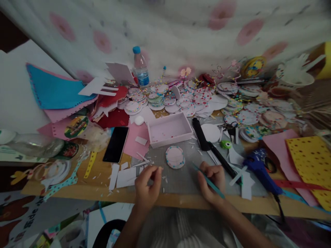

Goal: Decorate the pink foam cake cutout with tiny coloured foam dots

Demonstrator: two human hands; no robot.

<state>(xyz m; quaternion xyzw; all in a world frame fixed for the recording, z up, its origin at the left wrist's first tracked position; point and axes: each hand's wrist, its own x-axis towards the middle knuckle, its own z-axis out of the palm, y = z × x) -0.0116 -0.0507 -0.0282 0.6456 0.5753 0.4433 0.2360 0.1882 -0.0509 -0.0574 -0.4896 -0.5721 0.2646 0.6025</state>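
Note:
My right hand [212,182] is closed around a slim teal pointed tool [214,187], pen-like in shape, whose thin tip points toward the round card. My left hand [148,187] is pinched shut at the left; a tiny pale speck shows at its fingertips, too small to name. Between the hands and a little beyond them lies a round white card [175,157] with blue and red bits around its rim, touched by neither hand. Behind it stands a shallow white box [169,130] with a few tiny red bits inside.
Piles of decorated paper discs [184,100] fill the back, beside a water bottle [141,67]. At left lie a phone [116,144] and paper scraps [126,177]. To the right are a black-handled tool [200,134], a blue glue gun [261,168] and yellow dotted paper [310,165].

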